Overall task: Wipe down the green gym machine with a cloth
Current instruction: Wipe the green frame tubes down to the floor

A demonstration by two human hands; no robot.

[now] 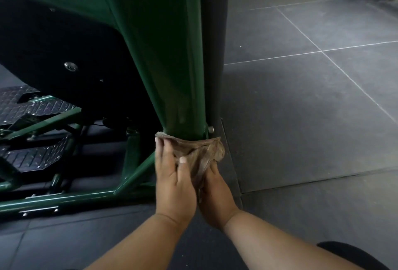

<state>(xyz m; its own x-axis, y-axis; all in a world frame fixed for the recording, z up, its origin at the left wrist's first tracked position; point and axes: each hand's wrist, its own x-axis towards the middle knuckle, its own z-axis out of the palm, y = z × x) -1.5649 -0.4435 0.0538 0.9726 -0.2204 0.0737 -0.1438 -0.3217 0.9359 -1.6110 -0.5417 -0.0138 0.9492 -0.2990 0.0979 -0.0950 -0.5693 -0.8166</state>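
Observation:
The green gym machine [163,59] fills the left and centre, its thick upright column tapering down to a foot near the floor. A brown cloth [202,151] is wrapped around the base of that column. My left hand [174,179] holds the cloth's left part, fingers spread over it and thumb pressing on the fabric. My right hand [215,194] grips the bunched right end of the cloth from below; its fingers are mostly hidden under the fabric.
Black ridged foot plates [34,106] and green frame tubes [64,196] lie low on the left. A dark vertical panel [215,54] stands right behind the column. Grey floor tiles [312,119] spread to the right. A dark rounded shape [353,254] sits at bottom right.

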